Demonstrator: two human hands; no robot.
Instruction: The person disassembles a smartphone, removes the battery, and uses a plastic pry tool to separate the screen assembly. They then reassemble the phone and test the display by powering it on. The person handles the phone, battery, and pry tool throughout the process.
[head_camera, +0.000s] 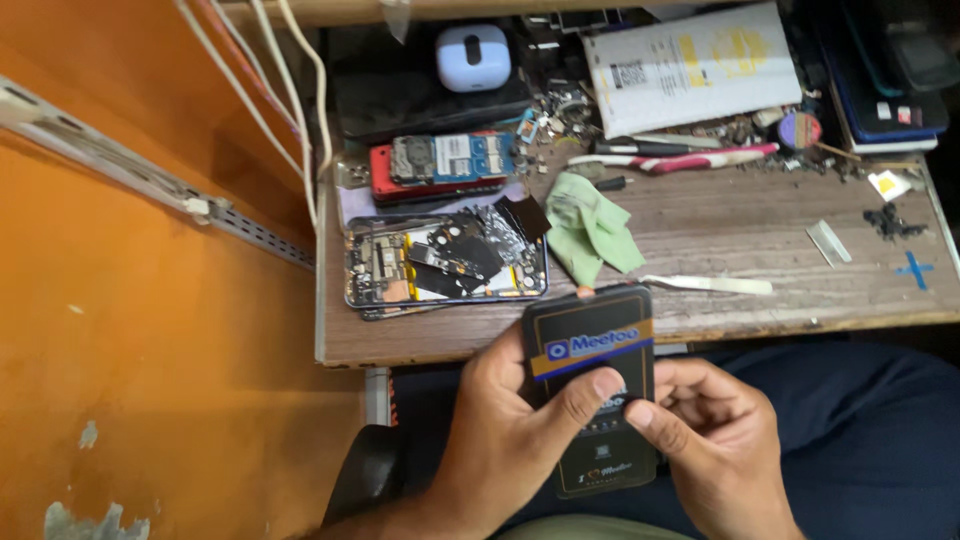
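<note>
Orange wall (150, 330) left, wooden table (740, 230) far, opened phone (445, 262) on its near left edge, green cloth (590, 228) beside it, black battery (592, 385) near, below the table edge — both hands, left hand (510, 440) and right hand (715, 440), grasping it, thumbs on its face.

Lower centre, left hand (510, 440) and right hand (715, 440) gripping a black flat pack (592, 340), opened phone (445, 260) and green cloth (590, 228) on wooden worktop (760, 230) above
</note>
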